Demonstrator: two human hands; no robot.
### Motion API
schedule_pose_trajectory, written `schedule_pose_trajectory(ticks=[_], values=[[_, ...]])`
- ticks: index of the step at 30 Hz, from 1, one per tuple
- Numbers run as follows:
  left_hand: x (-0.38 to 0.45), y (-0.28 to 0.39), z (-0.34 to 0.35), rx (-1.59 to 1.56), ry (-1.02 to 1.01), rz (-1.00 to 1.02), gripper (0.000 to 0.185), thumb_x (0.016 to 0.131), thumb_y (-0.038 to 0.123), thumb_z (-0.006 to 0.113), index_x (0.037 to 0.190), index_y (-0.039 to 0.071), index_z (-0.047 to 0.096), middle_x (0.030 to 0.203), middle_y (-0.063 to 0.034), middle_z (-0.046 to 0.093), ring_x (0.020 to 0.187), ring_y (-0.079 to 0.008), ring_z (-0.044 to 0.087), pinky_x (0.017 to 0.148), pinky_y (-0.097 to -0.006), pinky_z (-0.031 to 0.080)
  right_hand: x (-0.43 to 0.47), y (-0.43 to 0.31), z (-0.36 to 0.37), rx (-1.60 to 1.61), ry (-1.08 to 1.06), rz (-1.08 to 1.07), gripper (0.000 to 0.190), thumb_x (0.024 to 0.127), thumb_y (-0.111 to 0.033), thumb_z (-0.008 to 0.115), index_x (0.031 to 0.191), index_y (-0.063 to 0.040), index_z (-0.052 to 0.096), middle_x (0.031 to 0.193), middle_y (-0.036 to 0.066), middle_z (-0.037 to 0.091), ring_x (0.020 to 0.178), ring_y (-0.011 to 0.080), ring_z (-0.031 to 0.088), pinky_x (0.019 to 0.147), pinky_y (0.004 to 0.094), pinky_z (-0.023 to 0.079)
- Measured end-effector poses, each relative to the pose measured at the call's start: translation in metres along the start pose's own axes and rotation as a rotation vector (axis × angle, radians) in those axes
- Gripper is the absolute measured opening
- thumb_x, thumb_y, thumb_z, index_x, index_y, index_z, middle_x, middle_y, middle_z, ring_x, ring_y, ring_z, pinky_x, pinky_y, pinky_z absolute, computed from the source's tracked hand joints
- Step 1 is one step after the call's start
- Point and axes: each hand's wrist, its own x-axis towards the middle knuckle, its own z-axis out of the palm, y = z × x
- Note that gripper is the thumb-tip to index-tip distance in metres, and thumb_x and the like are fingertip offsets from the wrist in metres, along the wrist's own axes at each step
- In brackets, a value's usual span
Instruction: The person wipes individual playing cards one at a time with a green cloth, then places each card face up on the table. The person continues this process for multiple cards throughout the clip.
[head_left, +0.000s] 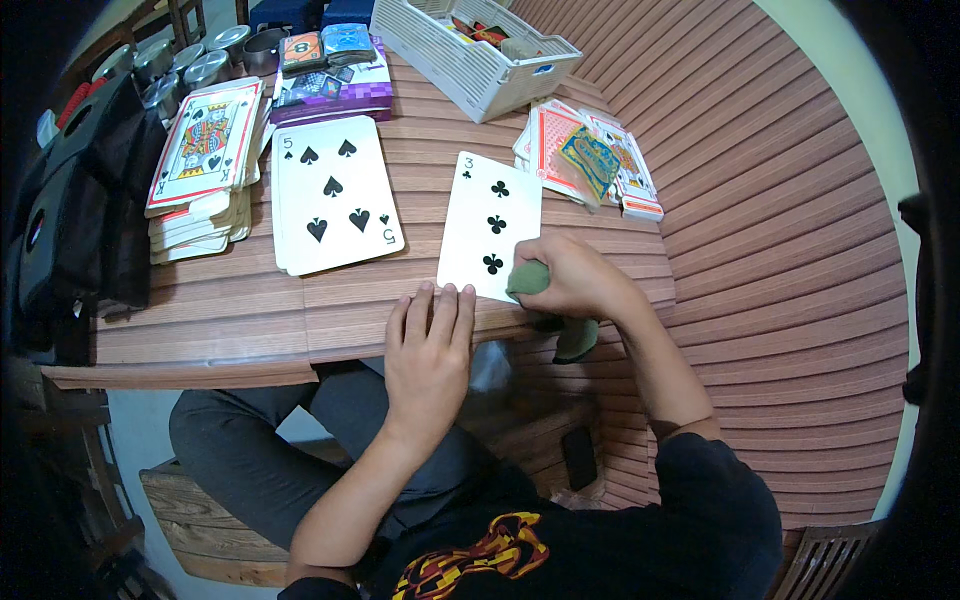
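Observation:
A large three of clubs playing card (463, 225) lies face up on the wood-patterned tabletop (225, 322). My right hand (574, 274) grips a green cloth (529, 277) and presses it on the card's lower right corner; part of the cloth hangs past the table edge. My left hand (431, 349) rests palm down, its fingertips at the card's bottom edge, holding nothing. To the left lies a small stack topped by a five of spades (334, 202). Farther left is a taller, uneven stack of large cards with a king of spades (202, 142) on top.
Red-backed cards (559, 135) and a card box (634, 169) lie at the right, under a clear plastic wrapper (592, 161). Behind stand a white plastic basket (472, 60), a purple game box (330, 101) bearing two card decks, and several metal canisters (206, 71). Black cases (82, 210) line the left.

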Motion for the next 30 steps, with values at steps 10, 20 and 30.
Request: schedule_pose_trajectory(ticks=[10,20,30], values=[[0.002,-0.001,-0.003,-0.002,-0.041,0.007,0.051,0.095,0.020,0.073,0.143,0.004,0.071,0.136,-0.0148,0.070,0.136,-0.0354,0.061,0.118,-0.0528,0.046,0.005,-0.012,-0.003,0.141,-0.005,0.047,0.026,0.082,-0.022,0.082,0.097,-0.003,0.073,0.093,0.025,0.077,0.090,0.0436,0.076,0.083,0.0500,0.060],[-0.004,-0.002,0.004,-0.012,-0.033,-0.002,0.061,0.088,0.021,0.080,0.147,0.007,0.069,0.140,-0.0137,0.069,0.137,-0.0356,0.059,0.118,-0.0539,0.044,0.039,-0.001,0.048,0.157,0.583,0.134,0.028,0.084,-0.019,0.083,0.100,0.001,0.073,0.095,0.024,0.075,0.091,0.0410,0.076,0.084,0.0470,0.059],[-0.003,-0.006,0.005,0.018,-0.002,0.036,0.066,0.084,0.021,0.081,0.147,0.006,0.067,0.141,-0.0136,0.067,0.137,-0.0354,0.059,0.117,-0.0543,0.045,0.055,0.008,0.033,0.088,0.391,-0.054,0.031,0.081,-0.025,0.085,0.097,-0.001,0.072,0.092,0.022,0.073,0.085,0.0410,0.074,0.079,0.0466,0.059]])
